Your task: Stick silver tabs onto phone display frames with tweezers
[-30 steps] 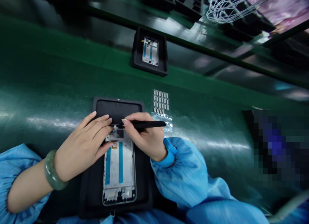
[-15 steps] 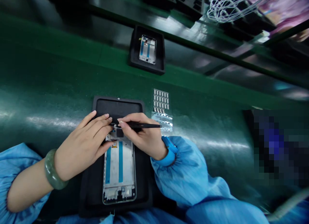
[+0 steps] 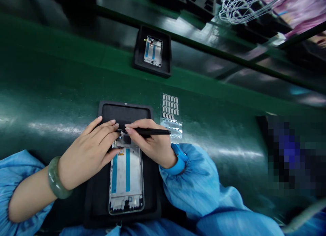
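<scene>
Trays [image 3: 152, 195] holding phone frames [image 3: 134, 171], right fingers [image 3: 140, 123] gripping black tool [image 3: 156, 131], left fingers [image 3: 102, 131], grip unclear

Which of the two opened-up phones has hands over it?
The nearer phone: the left hand and right hand partly cover it. The other phone, in the farther black tray, has no hand near it.

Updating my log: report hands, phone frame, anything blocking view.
Right hand holding slim black tool; left hand at phone frame's upper left. Frame on black tray. Hands partly hide its upper end.
</scene>
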`<state>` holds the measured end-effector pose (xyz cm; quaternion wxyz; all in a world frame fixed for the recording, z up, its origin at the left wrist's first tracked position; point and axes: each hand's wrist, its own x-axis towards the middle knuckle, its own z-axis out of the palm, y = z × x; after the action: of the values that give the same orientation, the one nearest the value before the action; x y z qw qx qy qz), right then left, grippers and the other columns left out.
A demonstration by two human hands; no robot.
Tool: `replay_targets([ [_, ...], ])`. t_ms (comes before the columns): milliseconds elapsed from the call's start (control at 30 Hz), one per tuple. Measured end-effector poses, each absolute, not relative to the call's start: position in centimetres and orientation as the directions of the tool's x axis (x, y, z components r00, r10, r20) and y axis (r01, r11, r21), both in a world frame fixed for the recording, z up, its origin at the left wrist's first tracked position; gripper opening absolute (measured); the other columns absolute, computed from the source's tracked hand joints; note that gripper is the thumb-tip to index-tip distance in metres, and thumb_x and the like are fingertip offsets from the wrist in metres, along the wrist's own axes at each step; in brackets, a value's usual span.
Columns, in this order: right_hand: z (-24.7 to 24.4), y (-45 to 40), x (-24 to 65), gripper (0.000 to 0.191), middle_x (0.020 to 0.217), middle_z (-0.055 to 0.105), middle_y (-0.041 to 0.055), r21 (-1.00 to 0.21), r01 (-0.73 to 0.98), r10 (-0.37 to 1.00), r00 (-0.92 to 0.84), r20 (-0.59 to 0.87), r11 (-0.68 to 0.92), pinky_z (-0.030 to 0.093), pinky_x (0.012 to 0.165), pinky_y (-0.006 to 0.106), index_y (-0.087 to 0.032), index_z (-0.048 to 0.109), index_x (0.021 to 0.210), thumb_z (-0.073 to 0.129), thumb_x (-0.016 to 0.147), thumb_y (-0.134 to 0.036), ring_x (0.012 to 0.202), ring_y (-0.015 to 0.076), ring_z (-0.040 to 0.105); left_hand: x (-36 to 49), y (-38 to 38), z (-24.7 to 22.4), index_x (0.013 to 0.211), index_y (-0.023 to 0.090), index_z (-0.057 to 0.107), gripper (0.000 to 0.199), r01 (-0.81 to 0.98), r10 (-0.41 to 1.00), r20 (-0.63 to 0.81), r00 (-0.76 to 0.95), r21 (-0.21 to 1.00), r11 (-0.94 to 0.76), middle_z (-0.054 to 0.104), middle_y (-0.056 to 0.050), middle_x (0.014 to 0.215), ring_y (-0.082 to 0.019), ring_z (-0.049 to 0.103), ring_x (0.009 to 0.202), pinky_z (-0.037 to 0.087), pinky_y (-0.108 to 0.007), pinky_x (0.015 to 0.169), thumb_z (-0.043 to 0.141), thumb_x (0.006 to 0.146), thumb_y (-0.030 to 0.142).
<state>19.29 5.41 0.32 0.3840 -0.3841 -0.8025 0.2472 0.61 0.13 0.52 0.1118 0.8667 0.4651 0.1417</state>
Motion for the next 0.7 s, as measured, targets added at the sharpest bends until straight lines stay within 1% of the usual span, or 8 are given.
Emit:
replay_targets([
  [167, 0.4, 5.48, 19.29, 0.006, 0.082, 0.07, -0.0001, -0.674, 0.43, 0.792, -0.435, 0.428, 0.6, 0.053, 0.068, 0.02, -0.02, 0.061, 0.086, 0.062, 0.081, -0.018, 0.073, 0.0105, 0.067, 0.65, 0.12, 0.55, 0.116, 0.012, 0.053, 0.034, 0.778, 0.838, 0.148, 0.524, 0.317, -0.543, 0.057, -0.011, 0.123, -0.023, 0.042, 0.126, 0.026, -0.046, 0.11, 0.044, 0.091, 0.032],
  [333, 0.36, 5.51, 19.3, 0.005, 0.079, 0.07, 0.0004, -0.655, 0.413, 0.768, -0.442, 0.464, 0.633, 0.052, 0.066, 0.019, -0.018, 0.062, 0.085, 0.063, 0.08, -0.017, 0.071, 0.0099, 0.067, 0.68, 0.13, 0.48, 0.116, 0.011, 0.053, 0.035, 0.779, 0.837, 0.153, 0.526, 0.308, -0.546, 0.057, -0.011, 0.123, -0.022, 0.042, 0.126, 0.025, -0.045, 0.111, 0.044, 0.091, 0.033],
  [567, 0.03, 5.58, 19.45, 0.007, 0.078, 0.07, 0.0038, -0.684, 0.329, 0.74, -0.474, 0.477, 0.651, 0.054, 0.062, 0.023, -0.017, 0.06, 0.085, 0.064, 0.08, -0.017, 0.068, 0.0124, 0.067, 0.63, 0.08, 0.44, 0.116, 0.01, 0.054, 0.035, 0.778, 0.835, 0.157, 0.527, 0.307, -0.549, 0.057, -0.012, 0.123, -0.023, 0.042, 0.126, 0.024, -0.045, 0.112, 0.044, 0.091, 0.033],
  [700, 0.02, 5.62, 19.45, 0.006, 0.078, 0.07, 0.0038, -0.685, 0.309, 0.729, -0.484, 0.484, 0.659, 0.055, 0.062, 0.024, -0.017, 0.06, 0.085, 0.064, 0.08, -0.016, 0.068, 0.0121, 0.067, 0.64, 0.08, 0.39, 0.115, 0.01, 0.054, 0.034, 0.779, 0.835, 0.158, 0.528, 0.302, -0.55, 0.057, -0.011, 0.123, -0.022, 0.041, 0.126, 0.024, -0.045, 0.112, 0.045, 0.091, 0.033],
])
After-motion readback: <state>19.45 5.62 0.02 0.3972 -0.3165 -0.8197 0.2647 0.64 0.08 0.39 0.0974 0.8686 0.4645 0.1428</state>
